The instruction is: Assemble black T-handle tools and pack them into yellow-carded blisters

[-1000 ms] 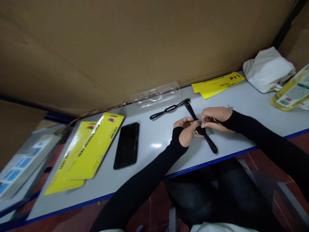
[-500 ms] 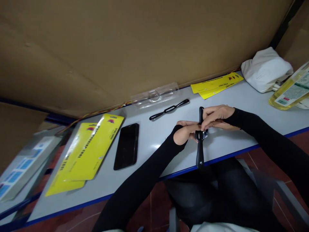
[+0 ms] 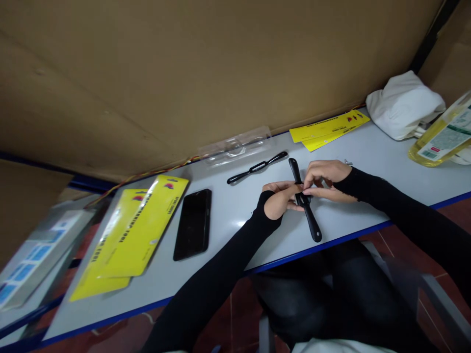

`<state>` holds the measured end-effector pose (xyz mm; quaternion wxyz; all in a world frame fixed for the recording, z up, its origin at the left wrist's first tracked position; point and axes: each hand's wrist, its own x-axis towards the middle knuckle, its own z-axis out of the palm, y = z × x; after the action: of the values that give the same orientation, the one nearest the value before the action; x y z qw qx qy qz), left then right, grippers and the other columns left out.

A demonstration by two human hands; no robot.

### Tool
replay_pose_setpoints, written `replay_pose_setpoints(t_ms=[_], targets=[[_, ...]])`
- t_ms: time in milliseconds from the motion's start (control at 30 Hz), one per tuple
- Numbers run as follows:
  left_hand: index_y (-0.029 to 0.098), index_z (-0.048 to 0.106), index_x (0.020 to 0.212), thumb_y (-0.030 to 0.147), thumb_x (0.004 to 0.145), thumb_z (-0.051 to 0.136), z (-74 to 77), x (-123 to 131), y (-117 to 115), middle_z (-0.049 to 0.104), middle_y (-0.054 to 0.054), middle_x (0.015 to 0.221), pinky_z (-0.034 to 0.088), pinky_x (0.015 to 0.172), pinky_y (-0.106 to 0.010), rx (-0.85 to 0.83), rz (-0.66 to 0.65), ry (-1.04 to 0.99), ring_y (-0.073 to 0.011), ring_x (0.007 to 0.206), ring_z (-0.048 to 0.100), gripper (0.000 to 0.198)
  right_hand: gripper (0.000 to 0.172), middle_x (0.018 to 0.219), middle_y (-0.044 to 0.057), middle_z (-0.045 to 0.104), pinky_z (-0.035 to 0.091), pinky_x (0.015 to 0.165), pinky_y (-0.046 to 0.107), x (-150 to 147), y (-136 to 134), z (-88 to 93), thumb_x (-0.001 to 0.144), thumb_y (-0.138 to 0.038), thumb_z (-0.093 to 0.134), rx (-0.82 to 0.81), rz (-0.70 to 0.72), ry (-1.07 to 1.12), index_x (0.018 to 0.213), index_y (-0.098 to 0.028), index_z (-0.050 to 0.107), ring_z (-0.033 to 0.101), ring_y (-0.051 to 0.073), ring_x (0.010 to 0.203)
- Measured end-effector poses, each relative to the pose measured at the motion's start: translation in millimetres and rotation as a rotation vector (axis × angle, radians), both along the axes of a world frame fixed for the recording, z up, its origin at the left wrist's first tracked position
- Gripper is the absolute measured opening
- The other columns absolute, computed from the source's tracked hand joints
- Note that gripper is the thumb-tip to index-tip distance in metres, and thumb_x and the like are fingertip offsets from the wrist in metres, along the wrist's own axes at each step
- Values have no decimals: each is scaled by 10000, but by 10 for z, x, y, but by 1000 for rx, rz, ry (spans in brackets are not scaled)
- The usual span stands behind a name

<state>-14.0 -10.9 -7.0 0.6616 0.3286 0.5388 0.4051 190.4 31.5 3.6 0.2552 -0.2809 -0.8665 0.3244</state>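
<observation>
Both my hands meet over the right middle of a pale grey table point(image 3: 228, 215). My left hand point(image 3: 280, 198) is closed around the middle of a long black plastic tool point(image 3: 312, 223) that lies slanted, one end toward the wall, the other toward the table's front edge. My right hand point(image 3: 326, 176) pinches the same tool at its middle with curled fingers; a small metal part may be there but is too small to make out. A second thin black tool piece point(image 3: 256, 167) lies flat just beyond my left hand.
A black phone point(image 3: 193, 223) lies face up left of my arms. Yellow packaging cards point(image 3: 138, 228) lie at the left, more yellow cards point(image 3: 327, 129) at the back right. A clear blister shell point(image 3: 235, 143) rests against the cardboard wall. A white cloth point(image 3: 403, 104) and an oil bottle point(image 3: 441, 137) sit far right.
The black tool was turned in my hands: slanted, then nearly straight toward me, now slanted again. Both hands stayed at its middle.
</observation>
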Motion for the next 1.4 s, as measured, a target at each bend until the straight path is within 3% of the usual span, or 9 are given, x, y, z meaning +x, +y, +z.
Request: replay_pose_setpoints(t_ms=[133, 267, 467, 600, 700, 833, 967, 1200, 1400], targets=[[71, 746, 753, 146, 643, 925, -11, 31, 19, 751, -114, 679, 678, 530, -346, -15, 65, 26, -249, 613, 763, 223, 111, 800, -26, 623, 387, 603, 239, -43, -34, -4, 929, -286, 702, -1, -48, -36, 923, -181, 667, 464, 78, 567], [85, 730, 755, 144, 662, 914, -36, 26, 43, 754, -102, 687, 696, 568, -376, -7, 107, 13, -246, 636, 768, 215, 89, 857, -5, 629, 402, 628, 247, -32, 5, -26, 953, -266, 670, 32, -18, -30, 955, -181, 695, 498, 95, 626], [74, 759, 830, 200, 646, 899, -33, -2, 30, 796, -153, 810, 707, 606, -401, 5, 35, -45, -280, 728, 790, 263, 131, 959, 19, 651, 406, 651, 246, 61, 102, 5, 971, -203, 657, 25, 51, -48, 1008, -215, 782, 554, 114, 724], [64, 744, 792, 255, 693, 778, 18, -11, 19, 771, -152, 789, 700, 620, -361, -33, -10, -89, -258, 742, 773, 217, 167, 948, 24, 648, 418, 687, 244, 92, 132, 39, 992, -201, 635, -23, 99, -5, 982, -197, 802, 579, 117, 765], [60, 736, 776, 215, 651, 694, 40, -19, 16, 747, -135, 771, 694, 633, -340, -55, -67, -153, -233, 727, 750, 204, 199, 937, 20, 630, 405, 659, 234, 94, 124, 48, 999, -252, 643, -67, 123, 36, 926, -194, 818, 545, 100, 722], [41, 748, 818, 156, 635, 719, -19, -26, 13, 710, -98, 696, 698, 653, -373, -24, -92, -194, -226, 671, 731, 218, 186, 938, 35, 607, 395, 587, 202, 72, 80, 46, 944, -169, 629, -98, 72, 54, 949, -154, 814, 542, 94, 714], [27, 776, 891, 144, 649, 782, -101, -40, 12, 777, -141, 814, 708, 713, -423, 17, -40, -233, -279, 763, 783, 269, 236, 890, 28, 582, 356, 534, 177, 50, 71, 23, 855, -63, 608, -69, 17, 60, 936, -142, 816, 524, 81, 690], [38, 809, 1004, 146, 785, 812, -49, -72, -26, 823, -168, 965, 697, 876, -483, 68, -32, -249, -299, 906, 810, 244, 173, 1014, 77, 673, 363, 478, 166, 84, 130, -40, 893, -200, 710, -12, 45, 138, 999, -152, 838, 594, 81, 703], [65, 817, 982, 184, 751, 885, -90, -65, -25, 831, -153, 947, 701, 866, -498, 99, -44, -254, -283, 825, 809, 269, 147, 1068, 81, 761, 370, 504, 163, 137, 203, -4, 904, -284, 815, 18, 134, 156, 992, -172, 847, 604, 78, 726]])
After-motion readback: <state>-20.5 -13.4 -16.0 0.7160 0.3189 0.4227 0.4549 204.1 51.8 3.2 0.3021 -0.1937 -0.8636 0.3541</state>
